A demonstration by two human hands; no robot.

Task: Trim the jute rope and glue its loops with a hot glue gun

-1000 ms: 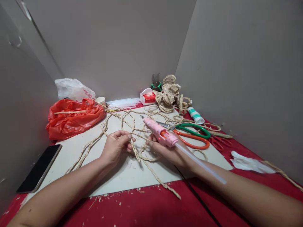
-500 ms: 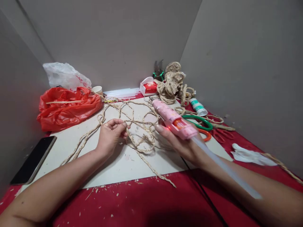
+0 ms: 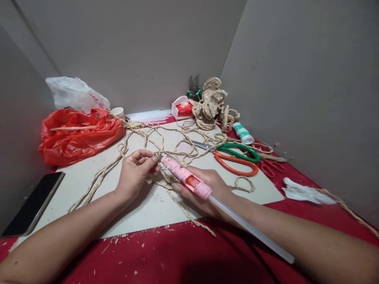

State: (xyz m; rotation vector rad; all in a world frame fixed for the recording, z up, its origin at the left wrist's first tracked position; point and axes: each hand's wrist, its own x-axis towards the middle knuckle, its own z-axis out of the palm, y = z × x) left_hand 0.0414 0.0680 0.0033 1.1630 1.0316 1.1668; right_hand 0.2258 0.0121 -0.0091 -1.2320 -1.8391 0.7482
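Note:
My left hand (image 3: 136, 170) pinches a thin braided straw rope (image 3: 189, 216) between thumb and fingers, over the white board (image 3: 124, 215). Wrapped round the handle of a pink glue gun (image 3: 180, 172), my right hand (image 3: 209, 185) holds it with the nozzle close to my left fingertips. Whether the nozzle touches the rope, I cannot tell. From the back of the gun sticks a long clear glue stick (image 3: 251, 229). More loops of the rope lie across the board, and part of them is hidden behind the gun and my right hand.
Scissors (image 3: 237, 153) with green and orange handles lie right of the rope loops. Coiled rope pieces (image 3: 211, 104), a red-and-white box (image 3: 181, 108) and spare glue sticks (image 3: 148, 116) are at the back. A red bag (image 3: 79, 138) and a phone (image 3: 34, 203) are on the left.
My right hand has brought the glue gun left and down, its nozzle now beside my left fingertips. The scissors show more fully. My left hand keeps its pinch.

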